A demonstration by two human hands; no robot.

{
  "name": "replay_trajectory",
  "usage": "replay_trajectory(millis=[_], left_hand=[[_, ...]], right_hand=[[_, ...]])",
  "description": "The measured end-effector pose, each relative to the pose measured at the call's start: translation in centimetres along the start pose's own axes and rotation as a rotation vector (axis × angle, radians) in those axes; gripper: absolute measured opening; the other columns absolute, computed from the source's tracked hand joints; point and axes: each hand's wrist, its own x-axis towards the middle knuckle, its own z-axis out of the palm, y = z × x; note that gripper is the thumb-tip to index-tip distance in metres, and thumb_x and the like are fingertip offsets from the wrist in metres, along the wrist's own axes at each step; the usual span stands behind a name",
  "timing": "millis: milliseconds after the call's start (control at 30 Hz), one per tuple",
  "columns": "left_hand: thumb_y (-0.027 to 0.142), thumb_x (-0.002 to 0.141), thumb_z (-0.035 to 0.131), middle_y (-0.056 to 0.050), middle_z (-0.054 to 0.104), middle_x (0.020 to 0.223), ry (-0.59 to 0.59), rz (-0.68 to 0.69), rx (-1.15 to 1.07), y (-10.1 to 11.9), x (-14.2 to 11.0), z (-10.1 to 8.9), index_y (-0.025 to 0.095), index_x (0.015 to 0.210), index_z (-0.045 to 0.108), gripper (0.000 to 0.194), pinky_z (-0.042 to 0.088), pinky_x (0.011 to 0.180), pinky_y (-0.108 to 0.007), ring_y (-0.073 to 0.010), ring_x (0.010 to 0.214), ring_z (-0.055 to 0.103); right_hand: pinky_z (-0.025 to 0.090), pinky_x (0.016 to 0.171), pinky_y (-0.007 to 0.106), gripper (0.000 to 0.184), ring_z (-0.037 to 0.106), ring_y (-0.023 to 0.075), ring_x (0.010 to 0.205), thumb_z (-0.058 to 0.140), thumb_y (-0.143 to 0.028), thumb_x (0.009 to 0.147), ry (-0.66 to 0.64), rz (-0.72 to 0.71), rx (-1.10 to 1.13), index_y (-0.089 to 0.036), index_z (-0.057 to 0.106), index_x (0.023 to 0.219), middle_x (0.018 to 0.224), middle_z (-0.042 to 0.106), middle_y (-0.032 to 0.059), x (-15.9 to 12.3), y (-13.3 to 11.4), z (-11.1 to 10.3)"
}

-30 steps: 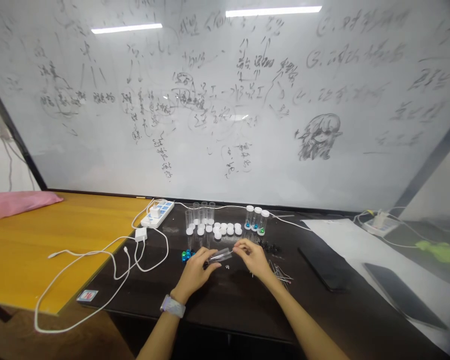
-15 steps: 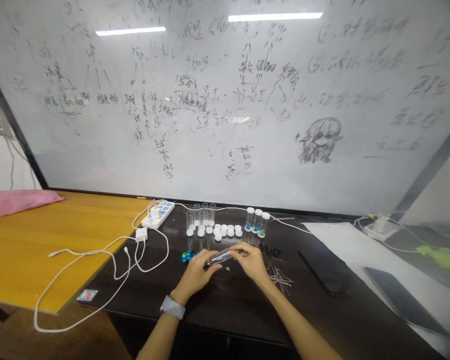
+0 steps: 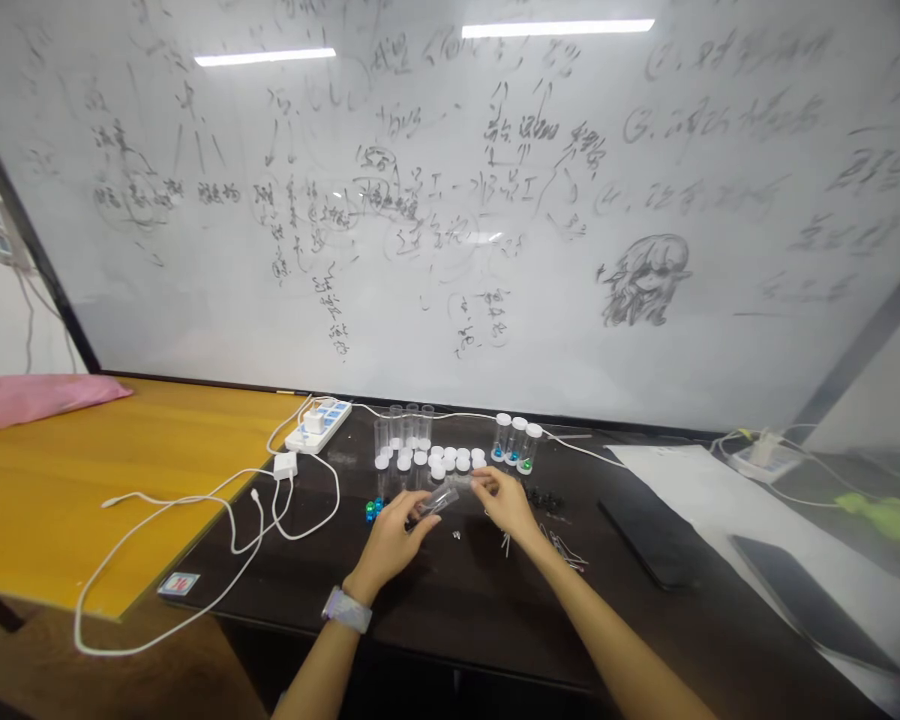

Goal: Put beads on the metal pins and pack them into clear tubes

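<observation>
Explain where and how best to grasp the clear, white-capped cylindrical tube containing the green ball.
Probably pinch the clear cylindrical tube around its straight wall, just below the round white cap, coming from the front right: it stands upright, and the neighbouring capped tube crowds its left.

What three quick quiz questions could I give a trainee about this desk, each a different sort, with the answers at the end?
1. Multiple choice: what does the left hand hold?
a) a phone
b) a clear tube
c) a charger

2. True or false: the three capped tubes stand to the right of the loose white caps.

3. Fill in the blank: the ball in the rightmost capped tube is ____ in colour.

Key: 1 b; 2 true; 3 green.
</observation>
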Motion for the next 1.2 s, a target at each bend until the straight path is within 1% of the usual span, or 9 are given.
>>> replay_trajectory(millis=[133, 200, 300, 400, 600, 700, 833, 1067, 1200], left_hand=[[0.041, 0.089, 0.063, -0.004, 0.072, 0.092, 0.03, -0.112, -0.084, 0.0, 0.0, 0.0, 0.023, 0.111, 0.059, 0.028, 0.057, 0.079, -0.036, -0.0198, 0.082, 0.07], [0.041, 0.088, 0.064, -0.003, 0.073, 0.089, 0.028, -0.149, -0.134, 0.2, 0.0, 0.0, 0.023, 0.107, 0.059, 0.026, 0.059, 0.076, -0.034, -0.0197, 0.081, 0.071], [0.042, 0.086, 0.066, -0.004, 0.075, 0.089, 0.005, -0.175, -0.175, 0.2, -0.1, 0.1, 0.024, 0.105, 0.058, 0.027, 0.06, 0.07, -0.032, -0.0202, 0.08, 0.072], [0.042, 0.085, 0.068, -0.004, 0.075, 0.09, -0.021, -0.173, -0.157, 0.0, -0.2, 0.1, 0.024, 0.106, 0.059, 0.029, 0.06, 0.066, -0.03, -0.0205, 0.08, 0.073], [0.041, 0.086, 0.067, -0.004, 0.073, 0.096, 0.029, -0.088, -0.044, 0.0, -0.2, 0.2, 0.024, 0.111, 0.062, 0.031, 0.058, 0.076, -0.033, -0.0201, 0.084, 0.07], [0.041, 0.088, 0.065, -0.005, 0.072, 0.1, 0.066, -0.056, -0.01, 0.0, -0.2, 0.1, 0.023, 0.116, 0.061, 0.033, 0.056, 0.081, -0.035, -0.0199, 0.084, 0.069], [0.041, 0.091, 0.061, -0.006, 0.069, 0.099, 0.031, -0.011, 0.03, 0.2, -0.2, 0.0, 0.023, 0.118, 0.062, 0.033, 0.054, 0.083, -0.036, -0.0203, 0.084, 0.066], [0.04, 0.092, 0.059, -0.004, 0.066, 0.095, -0.02, 0.006, 0.027, 0.4, -0.3, -0.2, 0.026, 0.122, 0.062, 0.033, 0.053, 0.081, -0.035, -0.0194, 0.082, 0.063], [0.038, 0.095, 0.055, -0.005, 0.066, 0.099, -0.042, 0.031, 0.018, 0.9, -0.2, -0.5, 0.028, 0.131, 0.059, 0.037, 0.053, 0.082, -0.034, -0.0208, 0.09, 0.064]], right_hand=[[0.048, 0.076, 0.031, 0.035, 0.062, 0.0184, 0.072, 0.06, -0.021, 0.083, -0.232, -0.143, -0.229, -0.022, 0.064, 0.118, 0.083, 0.068, 0.0015, 1.9, 0.2, 1.7], [0.046, 0.081, 0.032, 0.039, 0.062, 0.0205, 0.081, 0.063, -0.021, 0.084, -0.276, -0.19, -0.279, -0.022, 0.061, 0.123, 0.088, 0.066, 0.004, 2.3, 0.0, 3.3], [0.045, 0.085, 0.034, 0.029, 0.061, 0.0245, 0.093, 0.065, -0.02, 0.084, -0.27, -0.183, -0.3, -0.018, 0.064, 0.113, 0.097, 0.065, 0.0103, 2.6, -0.3, 5.4], [0.045, 0.085, 0.035, 0.008, 0.06, 0.0251, 0.095, 0.06, -0.018, 0.087, -0.251, -0.18, -0.275, -0.016, 0.064, 0.094, 0.095, 0.064, 0.0117, 2.7, -0.6, 6.1], [0.051, 0.068, 0.028, 0.012, 0.064, 0.0159, 0.07, 0.053, -0.03, 0.093, -0.263, -0.18, -0.042, -0.019, 0.057, 0.095, 0.082, 0.066, 0.0019, 2.2, -2.3, 2.4], [0.054, 0.066, 0.027, 0.026, 0.065, 0.0144, 0.071, 0.065, -0.029, 0.083, -0.275, -0.206, 0.162, -0.021, 0.055, 0.104, 0.095, 0.066, 0.0026, 1.5, -3.9, -0.4], [0.056, 0.072, 0.028, 0.03, 0.064, 0.0142, 0.074, 0.069, -0.026, 0.08, -0.341, -0.273, 0.161, -0.021, 0.059, 0.107, 0.095, 0.066, 0.0031, 0.5, -5.9, -2.8], [0.056, 0.085, 0.035, 0.028, 0.066, 0.019, 0.089, 0.073, -0.029, 0.081, -0.364, -0.325, 0.149, -0.023, 0.068, 0.108, 0.104, 0.07, 0.0054, -0.2, -7.2, -3.8], [0.058, 0.084, 0.038, 0.028, 0.068, 0.02, 0.087, 0.072, -0.034, 0.084, -0.407, -0.293, 0.209, -0.022, 0.071, 0.11, 0.106, 0.07, 0.007, 0.0, -7.2, -3.9]])
